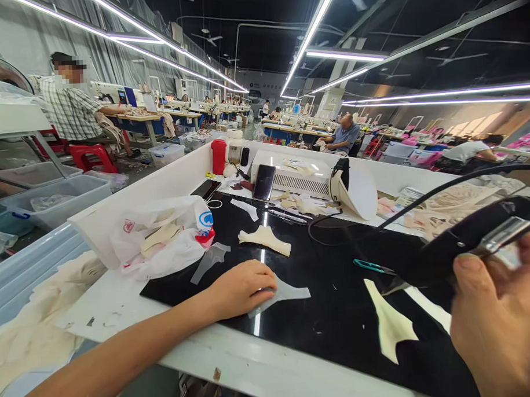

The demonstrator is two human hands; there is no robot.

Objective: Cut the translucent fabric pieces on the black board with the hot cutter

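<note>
My left hand rests with bent fingers pressed together on a translucent cut piece lying on the black board. On the right, my right hand is wrapped around a large black tool with a silver metal part; its exact kind does not show. The tool is raised above the board, and its narrow tip points left. Below that tip lies a pale cream cut piece, with teal-handled snips near it. A cream fabric piece lies beyond my left hand, and another translucent piece to its left.
A white plastic bag with scraps stands at the left. Behind are a phone, a red flask and a white lamp-like cone. A black cable arcs across the right. Co-workers sit at sewing tables beyond.
</note>
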